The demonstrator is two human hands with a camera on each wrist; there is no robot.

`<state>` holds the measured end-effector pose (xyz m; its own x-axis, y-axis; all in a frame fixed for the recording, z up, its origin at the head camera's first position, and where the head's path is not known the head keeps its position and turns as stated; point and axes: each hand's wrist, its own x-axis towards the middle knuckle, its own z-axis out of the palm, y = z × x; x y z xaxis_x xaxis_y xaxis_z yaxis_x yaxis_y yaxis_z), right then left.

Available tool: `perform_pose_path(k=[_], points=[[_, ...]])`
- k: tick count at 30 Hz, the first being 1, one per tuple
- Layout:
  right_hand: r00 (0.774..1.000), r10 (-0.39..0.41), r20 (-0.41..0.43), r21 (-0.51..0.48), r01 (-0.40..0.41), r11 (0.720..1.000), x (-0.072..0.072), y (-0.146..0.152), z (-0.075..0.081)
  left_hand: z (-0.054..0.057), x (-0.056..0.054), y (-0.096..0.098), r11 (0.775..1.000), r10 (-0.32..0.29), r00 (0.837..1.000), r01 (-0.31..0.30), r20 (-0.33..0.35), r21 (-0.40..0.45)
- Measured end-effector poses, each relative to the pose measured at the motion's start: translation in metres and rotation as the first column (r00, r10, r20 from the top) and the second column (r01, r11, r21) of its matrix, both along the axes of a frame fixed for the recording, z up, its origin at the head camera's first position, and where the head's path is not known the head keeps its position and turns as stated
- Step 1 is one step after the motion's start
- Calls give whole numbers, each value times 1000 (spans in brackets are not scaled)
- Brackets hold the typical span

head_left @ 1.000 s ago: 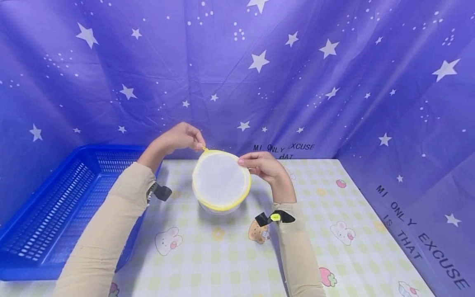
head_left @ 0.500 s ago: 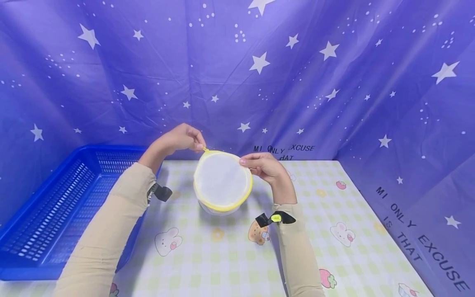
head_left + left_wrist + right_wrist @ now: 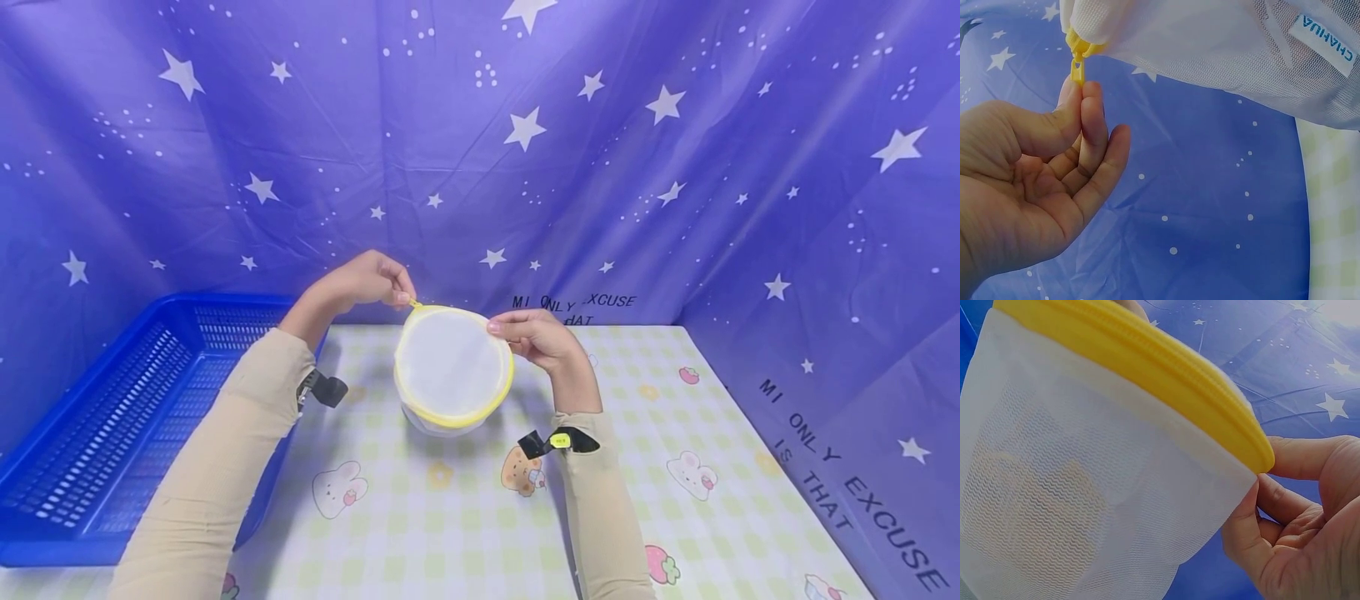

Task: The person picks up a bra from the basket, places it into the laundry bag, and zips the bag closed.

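Note:
A round white mesh laundry bag (image 3: 452, 362) with a yellow zipper (image 3: 1147, 356) round its top edge hangs between both hands above the table. My left hand (image 3: 1054, 162) pinches the small yellow zipper pull (image 3: 1077, 72) between thumb and fingertips at the bag's far left. At the far right edge, my right hand (image 3: 1297, 506) pinches the rim, thumb on top and fingers beneath. The zipper looks closed along the part that shows. Through the mesh in the right wrist view a pale yellowish shape is faintly visible, too blurred to name. A CHAHUA label (image 3: 1324, 44) is on the bag's side.
A blue perforated plastic basket (image 3: 97, 546) stands on the left, partly behind the left sleeve. The table has a green checked cloth (image 3: 420, 542) with cartoon prints. A purple starry curtain (image 3: 450, 125) rises behind and to the right.
The bag and the right hand have shifted very slightly to the right. The left hand keeps its pinch on the zipper pull, almost in place.

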<state>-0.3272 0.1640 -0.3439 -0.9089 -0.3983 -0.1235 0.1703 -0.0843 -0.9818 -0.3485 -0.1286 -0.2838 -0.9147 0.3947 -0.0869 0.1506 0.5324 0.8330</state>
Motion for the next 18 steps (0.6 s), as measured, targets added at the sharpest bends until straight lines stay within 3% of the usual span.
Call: perform_pose_path(k=[10,18], points=[[999,-40,21,-21,41,999,1,7,4,-1,0,-1,1000,28,1000,-28,-10,-5],[1000,11,2,26,-11,1000,-4,7,-1,-2,-1,0,999,34,999,-34,-15,10]])
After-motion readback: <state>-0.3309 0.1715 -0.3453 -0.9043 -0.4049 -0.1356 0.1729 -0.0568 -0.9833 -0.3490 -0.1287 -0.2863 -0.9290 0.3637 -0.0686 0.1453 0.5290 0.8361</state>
